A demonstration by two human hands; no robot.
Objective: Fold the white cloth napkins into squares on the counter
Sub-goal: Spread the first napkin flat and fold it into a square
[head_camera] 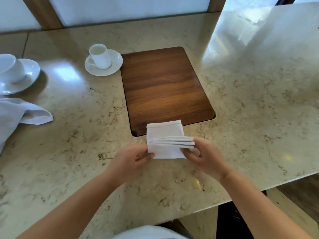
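Pinched napkin at both near corners, left hand and right hand. Soft, light, layered; likely to splay. Best gripped at stacked edges.

Crockery and a wooden inset on pale marbled stone.

Dark wooden panel set flush into the counter, rounded at the corners. Just beside its far left corner, a white cup upright on a white saucer. Further left, at the picture's edge, a second white cup tilted on its own saucer. Behind, pale panes framed in wood.
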